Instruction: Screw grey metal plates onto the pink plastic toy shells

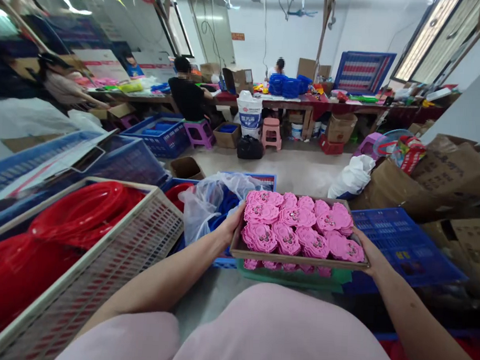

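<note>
Between my two hands is a shallow cardboard box (pixel 300 259) filled with stacks of pink flower-shaped pieces (pixel 297 216), several with small dark dots at their centres. My left hand (pixel 232 227) grips the box's left end, its fingers partly hidden behind the side. At the right end, my right hand (pixel 366 250) is closed on the edge, most fingers out of sight. Below the box, more pink pieces (pixel 288 267) show in a green container (pixel 256 275).
A white crate (pixel 144 224) of red plastic items (pixel 77 211) stands at left. Beside the box are a clear plastic bag (pixel 200 205) and a blue crate (pixel 399 243). Cartons (pixel 456 172) pile up at right. People sit along a far workbench (pixel 274 103).
</note>
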`<action>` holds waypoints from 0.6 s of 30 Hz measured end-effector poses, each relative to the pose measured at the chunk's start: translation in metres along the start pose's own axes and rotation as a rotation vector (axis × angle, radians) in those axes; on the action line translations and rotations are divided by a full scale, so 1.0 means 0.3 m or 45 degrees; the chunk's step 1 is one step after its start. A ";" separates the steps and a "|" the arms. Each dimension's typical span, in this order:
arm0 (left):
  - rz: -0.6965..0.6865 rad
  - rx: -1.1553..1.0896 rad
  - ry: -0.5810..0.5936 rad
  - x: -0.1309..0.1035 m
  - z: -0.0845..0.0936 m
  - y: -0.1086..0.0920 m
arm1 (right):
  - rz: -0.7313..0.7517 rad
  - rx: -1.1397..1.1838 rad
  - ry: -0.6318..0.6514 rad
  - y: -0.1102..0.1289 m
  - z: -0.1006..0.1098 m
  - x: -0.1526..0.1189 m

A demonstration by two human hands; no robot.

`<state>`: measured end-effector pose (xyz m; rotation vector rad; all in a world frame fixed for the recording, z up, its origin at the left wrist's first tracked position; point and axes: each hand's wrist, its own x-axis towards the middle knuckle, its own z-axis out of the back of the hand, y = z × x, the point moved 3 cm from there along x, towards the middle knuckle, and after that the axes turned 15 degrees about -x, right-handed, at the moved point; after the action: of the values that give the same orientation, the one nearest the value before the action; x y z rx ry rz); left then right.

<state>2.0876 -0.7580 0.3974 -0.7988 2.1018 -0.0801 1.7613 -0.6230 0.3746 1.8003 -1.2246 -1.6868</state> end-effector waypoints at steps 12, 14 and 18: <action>-0.160 -0.016 -0.101 0.539 -0.414 -0.354 | -0.092 -0.014 0.060 0.533 0.164 0.666; -0.185 -0.033 -0.121 0.623 -0.473 -0.421 | -0.110 -0.026 0.070 0.613 0.181 0.775; -0.177 -0.054 -0.132 0.820 -0.597 -0.566 | -0.093 -0.055 0.070 0.772 0.214 1.000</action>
<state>1.9368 -1.0721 0.3918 -0.9547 1.9547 -0.0674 1.5939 -0.9688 0.3594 1.8739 -1.1034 -1.6780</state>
